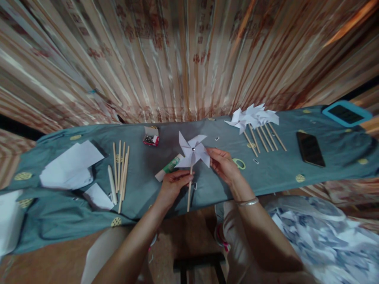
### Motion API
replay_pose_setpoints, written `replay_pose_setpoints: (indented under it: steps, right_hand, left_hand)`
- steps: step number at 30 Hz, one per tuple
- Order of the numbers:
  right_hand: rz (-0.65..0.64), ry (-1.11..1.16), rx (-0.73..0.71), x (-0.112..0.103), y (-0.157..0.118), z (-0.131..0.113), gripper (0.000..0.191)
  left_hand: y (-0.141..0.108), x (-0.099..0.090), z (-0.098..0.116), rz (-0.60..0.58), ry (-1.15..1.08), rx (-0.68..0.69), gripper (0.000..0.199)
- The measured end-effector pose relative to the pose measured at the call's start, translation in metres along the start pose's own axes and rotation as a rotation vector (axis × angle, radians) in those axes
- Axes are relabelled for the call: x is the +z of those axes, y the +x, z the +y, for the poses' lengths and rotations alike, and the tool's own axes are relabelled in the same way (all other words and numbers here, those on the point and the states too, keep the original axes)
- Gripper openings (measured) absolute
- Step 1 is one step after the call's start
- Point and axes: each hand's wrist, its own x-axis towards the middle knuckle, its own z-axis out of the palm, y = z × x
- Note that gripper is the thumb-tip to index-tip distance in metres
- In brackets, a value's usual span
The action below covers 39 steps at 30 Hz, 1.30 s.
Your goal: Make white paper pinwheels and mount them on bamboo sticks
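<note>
A white paper pinwheel (193, 150) with a round metal pin at its centre is held up over the table on a wooden stick (189, 195). My left hand (174, 186) pinches that stick just below the paper blades. The fingers of my right hand (223, 163) are closed on the tip of the pinwheel's right blade. Behind the pinwheel lies a green and white glue tube (170, 167), partly covered. Close to my right hand are scissors with a light green handle (239, 163), mostly hidden by the hand.
Finished pinwheels (256, 116) lie overlapping at the back right. Wooden sticks (121, 169), a white marker-like rod (112, 184) and paper sheets (69, 167) sit left. A small box of pins (151, 136), a phone (310, 149) and a blue-framed device (346, 113) rest on the green cloth (281, 169).
</note>
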Motion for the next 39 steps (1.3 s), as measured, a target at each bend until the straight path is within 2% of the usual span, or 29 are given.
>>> replay_pose_setpoints:
  steps: [8,24,29,34,39]
  right_hand:
    - [0.026,-0.012,0.036,0.002,0.0,-0.002,0.034]
    - [-0.059,0.038,0.081,0.006,-0.004,0.004,0.034]
    - [-0.047,0.045,0.086,0.009,-0.005,0.007,0.035]
    - [-0.073,0.026,0.091,0.01,-0.004,0.011,0.036]
    - [-0.103,-0.025,0.091,0.013,-0.006,0.015,0.036]
  left_hand:
    - [0.001,-0.001,0.0,0.016,0.038,0.017,0.033]
    - [0.002,-0.001,0.0,0.034,0.008,0.033,0.029]
    - [0.003,0.0,-0.001,0.041,-0.003,0.037,0.029]
    - [0.003,0.0,-0.001,0.049,-0.045,0.014,0.028]
    - [0.003,-0.002,-0.003,0.019,-0.026,0.046,0.027]
